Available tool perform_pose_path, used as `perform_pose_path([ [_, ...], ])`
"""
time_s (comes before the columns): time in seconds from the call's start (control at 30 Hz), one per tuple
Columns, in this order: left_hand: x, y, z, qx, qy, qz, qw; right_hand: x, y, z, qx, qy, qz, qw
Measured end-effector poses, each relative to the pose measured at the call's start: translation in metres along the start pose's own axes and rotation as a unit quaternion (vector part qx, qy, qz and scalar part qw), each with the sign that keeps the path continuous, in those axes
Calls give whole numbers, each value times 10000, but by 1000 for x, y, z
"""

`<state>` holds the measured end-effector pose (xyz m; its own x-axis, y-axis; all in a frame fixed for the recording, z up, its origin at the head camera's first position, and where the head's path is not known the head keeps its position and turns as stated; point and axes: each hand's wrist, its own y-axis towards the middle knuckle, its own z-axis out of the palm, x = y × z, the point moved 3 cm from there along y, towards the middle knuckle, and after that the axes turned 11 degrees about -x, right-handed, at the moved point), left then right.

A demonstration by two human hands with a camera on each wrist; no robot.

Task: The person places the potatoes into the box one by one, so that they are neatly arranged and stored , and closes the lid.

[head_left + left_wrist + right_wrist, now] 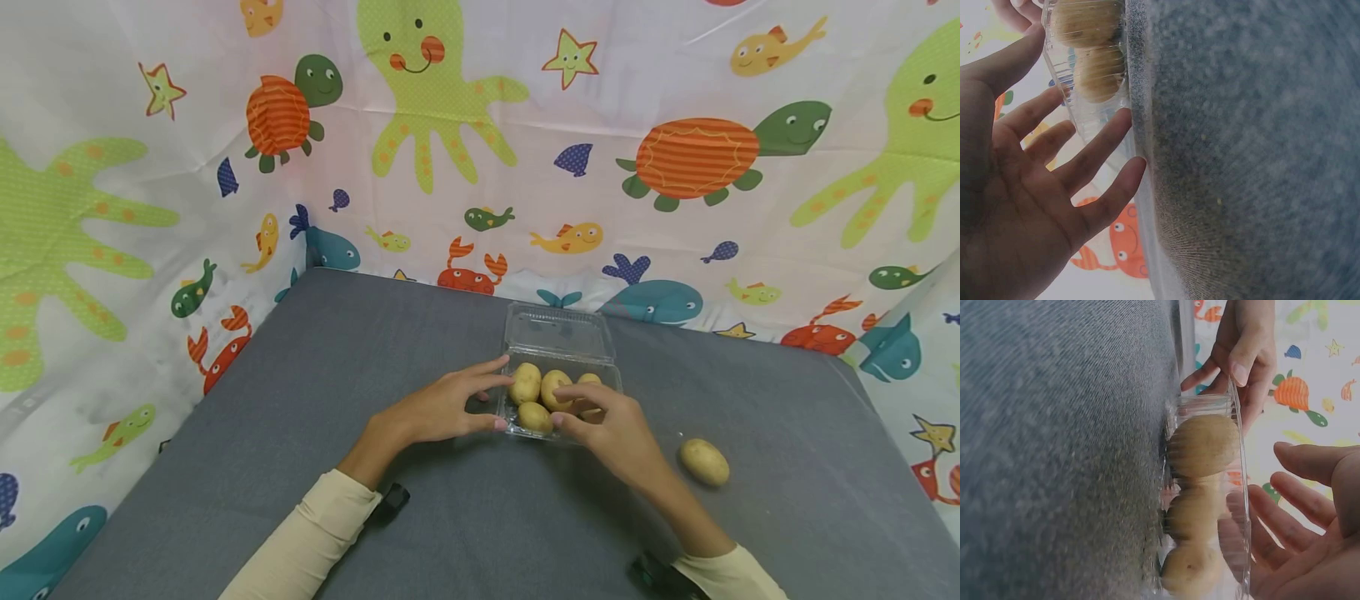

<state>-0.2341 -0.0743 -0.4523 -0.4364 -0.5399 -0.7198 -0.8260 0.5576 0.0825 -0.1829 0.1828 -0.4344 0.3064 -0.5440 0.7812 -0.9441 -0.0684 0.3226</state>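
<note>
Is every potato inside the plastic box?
No, one potato lies outside the box, on the gray cloth to its right.

the left arm (360, 468) slanted in from the lower left, its pale sleeve (300, 533) ending short of the wrist (386, 429). the left hand (450, 407) angled inward, the back of it turned up toward the head. its fingers (1097, 150) were spread and nearly straight, the thumb (1013, 62) well apart from them, the palm (1022, 206) facing inward. the right arm (686, 508) slanted in from the lower right, bare beyond its sleeve (731, 575). the right hand (615, 425) leaned toward the left one, fingers (1304, 500) lightly bent, thumb (1310, 461) apart from them. the two hands faced each other, a gap between.
</note>
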Motion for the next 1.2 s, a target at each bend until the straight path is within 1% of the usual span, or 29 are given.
perform_pose_path([
  [0.23,-1,0,0,13,40,18,10000,-2,-5,-11,-46,150,49,9999],
  [0.5,-1,0,0,15,6,49,10000,-5,-11,-26,-254,-58,6,9997],
  [0.73,0,1,1,22,-7,107,9999,-11,-18,-38,-484,-60,-124,9987],
  [0.93,0,0,0,26,31,78,10000,-16,-24,-49,-575,-400,-63,9975],
  [1.1,1,0,1,21,55,54,10000,-21,-27,-56,-691,-319,-110,9970],
  [1.2,0,0,0,10,56,68,10000,-23,-30,-61,-761,-361,-133,9964],
])
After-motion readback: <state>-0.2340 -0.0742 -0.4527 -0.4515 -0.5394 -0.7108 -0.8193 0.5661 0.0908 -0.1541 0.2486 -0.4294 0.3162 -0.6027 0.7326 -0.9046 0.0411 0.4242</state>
